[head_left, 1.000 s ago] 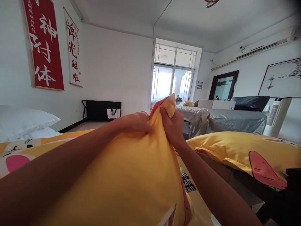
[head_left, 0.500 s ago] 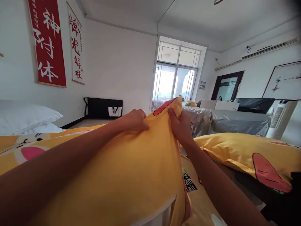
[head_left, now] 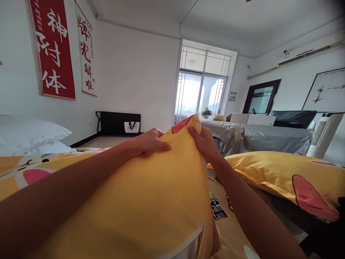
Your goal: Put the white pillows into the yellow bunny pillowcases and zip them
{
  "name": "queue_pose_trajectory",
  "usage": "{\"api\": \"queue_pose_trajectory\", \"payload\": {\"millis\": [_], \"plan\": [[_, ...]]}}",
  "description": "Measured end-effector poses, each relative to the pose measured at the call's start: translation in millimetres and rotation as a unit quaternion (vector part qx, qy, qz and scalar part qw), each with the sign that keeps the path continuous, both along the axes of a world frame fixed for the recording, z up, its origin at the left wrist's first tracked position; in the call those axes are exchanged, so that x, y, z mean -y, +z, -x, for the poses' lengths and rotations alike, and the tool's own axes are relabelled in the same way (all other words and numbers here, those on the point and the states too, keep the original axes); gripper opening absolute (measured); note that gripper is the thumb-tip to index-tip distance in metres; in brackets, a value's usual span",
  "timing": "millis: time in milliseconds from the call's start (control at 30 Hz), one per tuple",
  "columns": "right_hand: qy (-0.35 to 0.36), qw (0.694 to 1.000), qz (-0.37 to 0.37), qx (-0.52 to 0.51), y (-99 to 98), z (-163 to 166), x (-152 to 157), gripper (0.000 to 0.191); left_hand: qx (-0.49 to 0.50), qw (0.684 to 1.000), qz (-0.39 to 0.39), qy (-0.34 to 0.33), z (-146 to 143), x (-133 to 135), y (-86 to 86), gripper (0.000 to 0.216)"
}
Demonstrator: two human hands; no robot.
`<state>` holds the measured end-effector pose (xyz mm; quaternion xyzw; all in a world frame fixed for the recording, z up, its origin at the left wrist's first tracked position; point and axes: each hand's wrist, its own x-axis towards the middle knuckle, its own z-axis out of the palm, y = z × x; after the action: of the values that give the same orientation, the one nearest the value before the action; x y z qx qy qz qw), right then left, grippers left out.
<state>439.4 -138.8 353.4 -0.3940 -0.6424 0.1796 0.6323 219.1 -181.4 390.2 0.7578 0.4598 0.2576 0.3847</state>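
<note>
A yellow pillowcase [head_left: 151, 194] fills the middle of the view, raised toward me, with a white pillow [head_left: 185, 250] showing through its opening at the bottom. My right hand [head_left: 203, 142] pinches its far upper corner, thumb on the near face. Left of that, my left hand [head_left: 152, 143] grips the upper edge, its thumb pressed on the cloth and the other fingers mostly hidden behind. A pink printed patch shows on the far side between the hands.
A yellow pillow [head_left: 264, 167] with a carrot print lies at right. White pillows [head_left: 29, 133] are at far left, beside yellow printed bedding [head_left: 16, 187]. Grey plastic sheeting [head_left: 275, 138] covers furniture behind. A tower fan [head_left: 325, 133] stands at far right.
Both hands still grip the pillowcase. The right hand and the held corner have shifted slightly left and down, uncovering a potted plant by the window.
</note>
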Motion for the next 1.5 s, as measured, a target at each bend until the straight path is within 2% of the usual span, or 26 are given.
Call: {"api": "queue_pose_trajectory", "payload": {"millis": [67, 100, 167, 267, 333, 400, 500, 567, 667, 767, 867, 967, 1067, 1167, 1233, 1333, 1433, 1500], "plan": [[0.104, 0.993, 0.06, -0.006, 2.5, -6.3, 2.9, 0.043, -0.022, 1.0, -0.02, 0.001, 4.4, 1.1, 5.9, 0.026], [0.125, 0.99, 0.066, -0.01, 4.2, -8.7, 4.9, 0.044, -0.04, 0.998, -0.049, 0.006, 5.7, 0.5, 8.6, 0.024], [0.093, 0.995, 0.028, -0.014, 8.3, -10.2, 9.5, 0.043, -0.087, 0.987, -0.133, 0.025, 6.1, -2.3, 12.0, 0.019], [-0.013, 0.999, -0.037, 0.026, 16.2, -5.2, 16.7, 0.039, -0.132, 0.961, -0.237, 0.061, 2.7, -8.0, 10.4, 0.016], [-0.079, 0.992, -0.064, 0.072, 21.5, 0.0, 19.5, 0.034, -0.112, 0.963, -0.235, 0.066, -0.2, -10.2, 5.7, 0.011], [-0.141, 0.98, -0.098, 0.102, 24.4, 4.8, 19.5, 0.031, -0.067, 0.978, -0.192, 0.047, -2.6, -10.2, 0.4, 0.014], [-0.189, 0.961, -0.155, 0.129, 21.5, 10.4, 15.5, 0.027, 0.004, 0.991, -0.131, 0.0, -5.0, -6.9, -4.8, 0.024], [-0.192, 0.95, -0.18, 0.17, 16.0, 11.9, 12.1, 0.024, 0.021, 0.992, -0.123, -0.012, -6.2, -4.0, -5.9, 0.028], [-0.201, 0.934, -0.199, 0.22, 9.2, 9.7, 8.8, 0.021, 0.005, 0.989, -0.148, 0.008, -7.7, -1.8, -6.0, 0.023], [-0.202, 0.943, -0.195, 0.179, 8.3, 7.0, 9.2, 0.025, -0.025, 0.973, -0.226, 0.026, -8.4, -5.4, -5.1, 0.017], [-0.174, 0.959, -0.177, 0.14, 10.1, 12.1, 15.0, 0.029, -0.111, 0.94, -0.317, 0.06, -9.2, -11.7, -1.1, 0.02], [-0.152, 0.958, -0.176, 0.167, 11.7, 23.8, 23.6, 0.028, -0.162, 0.938, -0.303, 0.049, -13.7, -12.2, 6.7, 0.02], [-0.154, 0.95, -0.204, 0.177, 16.8, 30.7, 26.4, 0.025, -0.109, 0.961, -0.252, 0.002, -24.1, -6.4, 13.7, 0.019], [-0.15, 0.951, -0.218, 0.16, 26.0, 24.9, 19.9, 0.025, -0.037, 0.964, -0.262, 0.02, -33.9, -2.6, 16.2, 0.019], [-0.111, 0.966, -0.192, 0.131, 28.9, 15.4, 15.3, 0.028, -0.002, 0.96, -0.279, 0.028, -35.9, -3.2, 16.4, 0.019], [0.017, 0.994, -0.088, 0.068, 17.0, 0.5, 18.7, 0.035, 0.032, 0.964, -0.262, 0.017, -32.1, -6.0, 18.0, 0.021], [0.113, 0.992, 0.043, 0.037, -16.1, -4.8, 35.4, 0.046, 0.064, 0.971, -0.23, 0.022, -28.0, -8.2, 20.6, 0.021], [0.161, 0.977, 0.135, 0.034, -41.4, 0.0, 46.7, 0.045, 0.095, 0.971, -0.22, 0.015, -28.6, -10.2, 20.9, 0.02]]}}
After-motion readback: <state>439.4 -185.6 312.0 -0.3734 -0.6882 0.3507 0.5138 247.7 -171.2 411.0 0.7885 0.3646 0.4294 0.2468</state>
